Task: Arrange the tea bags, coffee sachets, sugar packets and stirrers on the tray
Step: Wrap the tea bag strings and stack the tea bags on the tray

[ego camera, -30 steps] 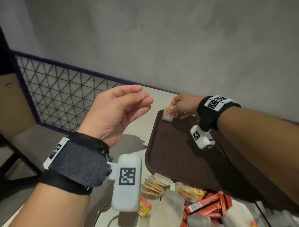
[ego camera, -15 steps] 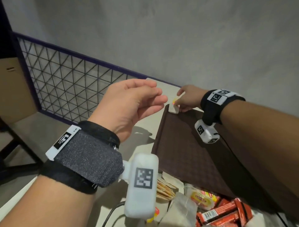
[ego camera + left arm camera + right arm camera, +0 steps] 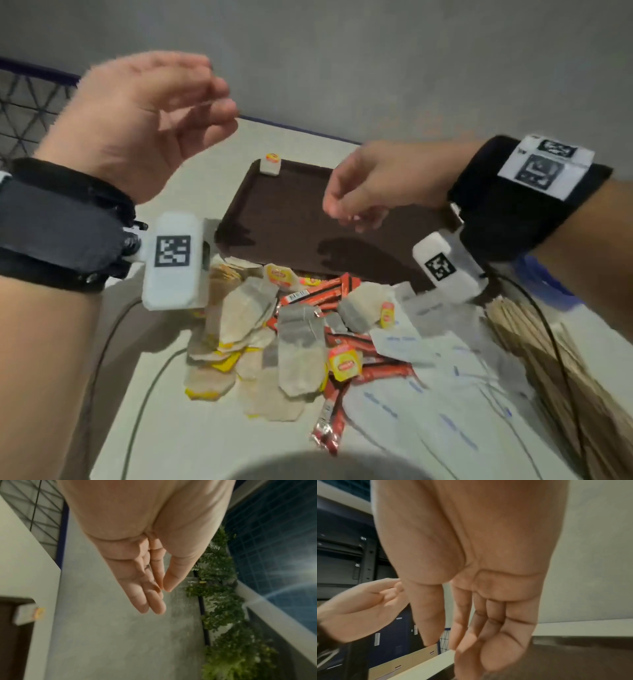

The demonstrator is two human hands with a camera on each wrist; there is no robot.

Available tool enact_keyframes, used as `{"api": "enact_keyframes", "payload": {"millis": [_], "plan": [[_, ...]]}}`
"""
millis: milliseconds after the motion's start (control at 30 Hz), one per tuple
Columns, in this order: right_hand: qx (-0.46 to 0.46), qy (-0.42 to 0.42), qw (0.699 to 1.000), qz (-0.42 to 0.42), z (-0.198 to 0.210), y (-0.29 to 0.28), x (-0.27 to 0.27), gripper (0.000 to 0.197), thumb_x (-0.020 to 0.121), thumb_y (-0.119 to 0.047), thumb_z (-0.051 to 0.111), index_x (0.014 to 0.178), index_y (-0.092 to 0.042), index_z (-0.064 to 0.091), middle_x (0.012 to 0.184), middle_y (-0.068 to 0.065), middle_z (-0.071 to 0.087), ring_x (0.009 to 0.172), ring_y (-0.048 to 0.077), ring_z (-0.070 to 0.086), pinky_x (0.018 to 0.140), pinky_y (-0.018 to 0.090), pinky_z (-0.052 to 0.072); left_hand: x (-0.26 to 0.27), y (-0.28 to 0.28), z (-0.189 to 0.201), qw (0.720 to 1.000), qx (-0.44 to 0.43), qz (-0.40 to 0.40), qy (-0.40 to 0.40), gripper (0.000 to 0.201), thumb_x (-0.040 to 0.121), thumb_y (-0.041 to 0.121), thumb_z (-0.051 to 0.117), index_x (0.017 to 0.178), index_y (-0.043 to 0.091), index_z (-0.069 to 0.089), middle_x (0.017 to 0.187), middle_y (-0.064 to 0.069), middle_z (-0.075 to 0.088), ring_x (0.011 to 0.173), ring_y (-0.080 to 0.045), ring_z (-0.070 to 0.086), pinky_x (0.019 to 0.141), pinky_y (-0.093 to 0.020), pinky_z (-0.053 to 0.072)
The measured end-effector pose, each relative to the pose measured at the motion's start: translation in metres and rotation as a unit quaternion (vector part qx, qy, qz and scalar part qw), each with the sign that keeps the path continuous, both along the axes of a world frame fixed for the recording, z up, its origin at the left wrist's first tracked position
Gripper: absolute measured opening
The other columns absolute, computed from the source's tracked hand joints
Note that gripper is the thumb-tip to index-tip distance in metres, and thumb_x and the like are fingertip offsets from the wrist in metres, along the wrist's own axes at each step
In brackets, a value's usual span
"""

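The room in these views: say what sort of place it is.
Probably an office or workplace corner: a pale table against a bare grey wall, a black metal rack, cardboard boxes, and a plant hedge outside.

A commercial or office building is suggested: bare grey wall [image 3: 376,61], wire-mesh partition [image 3: 30,99] framed in dark blue, dark lockers [image 3: 392,635] and cardboard boxes [image 3: 406,661] are seen, and a glass-grid facade [image 3: 274,547] behind planted greenery [image 3: 221,601].
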State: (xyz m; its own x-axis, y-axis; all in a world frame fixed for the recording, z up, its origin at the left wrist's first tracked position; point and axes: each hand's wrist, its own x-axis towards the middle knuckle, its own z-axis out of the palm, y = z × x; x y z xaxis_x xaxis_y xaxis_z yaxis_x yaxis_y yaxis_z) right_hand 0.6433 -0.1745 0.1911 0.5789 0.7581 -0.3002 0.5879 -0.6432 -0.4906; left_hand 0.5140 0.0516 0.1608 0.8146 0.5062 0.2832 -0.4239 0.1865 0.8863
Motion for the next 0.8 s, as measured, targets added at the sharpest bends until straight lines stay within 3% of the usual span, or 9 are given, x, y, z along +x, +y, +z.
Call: {"api": "enact_keyframes", "payload": {"millis": [133, 200, 267, 333, 467, 533, 633, 700, 800], "plan": [[-0.097, -0.082, 0.991, 0.031, -0.019, -0.052, -0.039, 0.013, 0.091, -0.033, 0.074, 0.101, -0.024, 0.072, 0.089, -0.002, 0.074, 0.074, 0.009, 0.067, 0.065, 0.028, 0.057, 0.002, -0.042, 0.021, 0.997, -0.041, -0.058, -0.043, 0.003, 0.098, 0.016, 0.063, 0.096, 0.019, 0.062, 0.083, 0.006, 0.071, 0.077, -0.009, 0.069, 0.082, -0.024, 0.057], [-0.115, -0.14, 0.983, 0.028, -0.031, -0.066, -0.044, 0.025, 0.089, -0.044, 0.074, 0.108, -0.028, 0.069, 0.091, -0.011, 0.068, 0.078, 0.005, 0.063, 0.065, 0.023, 0.048, 0.002, -0.068, 0.026, 0.993, -0.049, -0.09, -0.056, 0.007, 0.098, 0.016, 0.062, 0.091, 0.018, 0.062, 0.082, 0.004, 0.07, 0.075, -0.01, 0.068, 0.08, -0.025, 0.057], [-0.11, -0.13, 0.985, 0.014, -0.044, -0.073, -0.045, 0.032, 0.086, -0.049, 0.075, 0.111, -0.029, 0.068, 0.093, -0.013, 0.066, 0.081, 0.005, 0.063, 0.068, 0.024, 0.05, 0.003, -0.088, 0.023, 0.991, -0.059, -0.111, -0.049, 0.004, 0.098, 0.017, 0.063, 0.094, 0.017, 0.063, 0.082, 0.002, 0.07, 0.074, -0.011, 0.069, 0.078, -0.027, 0.058], [-0.082, -0.106, 0.991, -0.002, -0.056, -0.077, -0.044, 0.03, 0.085, -0.047, 0.077, 0.107, -0.028, 0.07, 0.093, -0.01, 0.069, 0.081, 0.008, 0.065, 0.068, 0.026, 0.055, 0.006, -0.102, 0.012, 0.988, -0.076, -0.129, -0.024, 0.003, 0.098, 0.019, 0.064, 0.097, 0.016, 0.064, 0.084, 0.002, 0.071, 0.074, -0.01, 0.07, 0.077, -0.027, 0.059], [-0.004, -0.092, 0.995, -0.025, -0.069, -0.079, -0.042, 0.012, 0.086, -0.032, 0.08, 0.09, -0.026, 0.071, 0.084, -0.008, 0.069, 0.075, 0.009, 0.065, 0.061, 0.022, 0.049, 0.011, -0.104, -0.008, 0.986, -0.083, -0.14, 0.037, 0.008, 0.1, 0.019, 0.061, 0.102, 0.014, 0.066, 0.088, -0.002, 0.073, 0.076, -0.012, 0.072, 0.077, -0.028, 0.06], [0.029, -0.074, 0.996, -0.029, -0.067, -0.08, -0.041, 0.01, 0.086, -0.03, 0.08, 0.087, -0.024, 0.072, 0.082, -0.007, 0.07, 0.076, 0.011, 0.067, 0.063, 0.023, 0.054, 0.01, -0.1, -0.012, 0.986, -0.087, -0.138, 0.043, 0.008, 0.099, 0.019, 0.062, 0.102, 0.013, 0.067, 0.09, -0.003, 0.073, 0.078, -0.014, 0.073, 0.079, -0.029, 0.06], [0.082, -0.027, 0.996, -0.017, -0.051, -0.084, -0.042, 0.011, 0.088, -0.03, 0.078, 0.09, -0.02, 0.074, 0.086, 0.0, 0.075, 0.077, 0.016, 0.069, 0.071, 0.029, 0.058, 0.011, -0.098, -0.013, 0.985, -0.11, -0.128, 0.041, 0.007, 0.098, 0.018, 0.063, 0.098, 0.012, 0.066, 0.087, -0.004, 0.073, 0.078, -0.016, 0.073, 0.079, -0.031, 0.061], [0.124, 0.03, 0.992, -0.013, -0.039, -0.084, -0.045, 0.013, 0.091, -0.025, 0.075, 0.095, -0.014, 0.071, 0.087, 0.008, 0.076, 0.071, 0.017, 0.068, 0.071, 0.031, 0.058, 0.012, -0.102, -0.013, 0.984, -0.114, -0.128, 0.047, 0.006, 0.097, 0.017, 0.063, 0.097, 0.012, 0.066, 0.086, -0.005, 0.073, 0.08, -0.018, 0.074, 0.08, -0.031, 0.061], [0.2, 0.067, 0.977, -0.023, -0.024, -0.079, -0.046, 0.011, 0.093, -0.02, 0.073, 0.096, -0.01, 0.068, 0.081, 0.01, 0.075, 0.069, 0.022, 0.07, 0.068, 0.039, 0.06, 0.014, -0.111, -0.013, 0.984, -0.082, -0.14, 0.067, 0.007, 0.095, 0.017, 0.065, 0.097, 0.01, 0.067, 0.09, -0.009, 0.073, 0.086, -0.023, 0.075, 0.081, -0.033, 0.062]]}}
